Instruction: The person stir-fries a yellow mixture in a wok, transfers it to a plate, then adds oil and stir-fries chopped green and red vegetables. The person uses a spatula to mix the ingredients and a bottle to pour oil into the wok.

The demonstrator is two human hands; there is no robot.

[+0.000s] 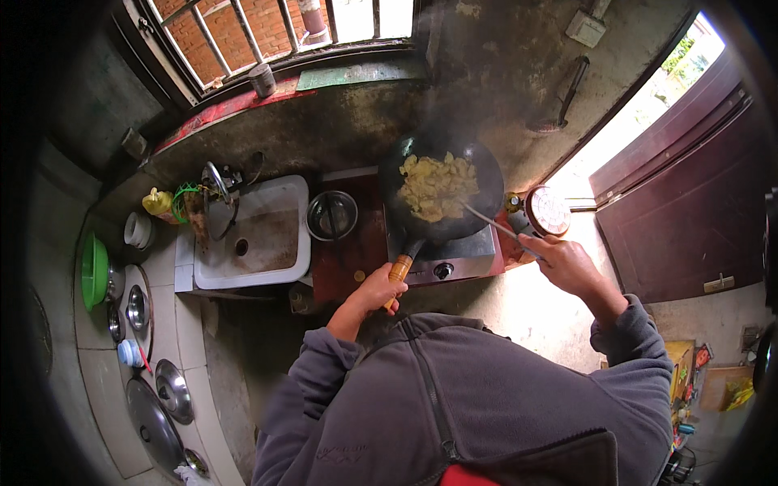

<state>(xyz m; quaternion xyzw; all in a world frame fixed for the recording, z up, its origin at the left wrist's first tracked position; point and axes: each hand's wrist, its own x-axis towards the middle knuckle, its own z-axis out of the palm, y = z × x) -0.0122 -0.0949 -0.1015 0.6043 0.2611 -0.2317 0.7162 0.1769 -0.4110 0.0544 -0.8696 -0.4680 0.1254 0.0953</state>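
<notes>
A dark wok (486, 206) sits on a steel gas stove (477, 250), with steam or smoke over it. Pale yellow pieces of food (439, 185) are spread in the wok. My left hand (380, 288) grips the wok's wooden handle (400, 267). In my right hand (565, 261) is a long, thin metal utensil (495, 225), held by its far end; its tip reaches the right edge of the food and its working end cannot be made out. The stove's black knob (444, 270) faces me.
Left of the stove, a steel bowl (332, 215) stands beside a white sink (304, 243) with a tap (217, 182). A tiled counter (164, 328) at the left holds lids, bowls and a green basin (94, 271). A round-topped object (548, 210) is right of the wok, near a dark door (681, 212).
</notes>
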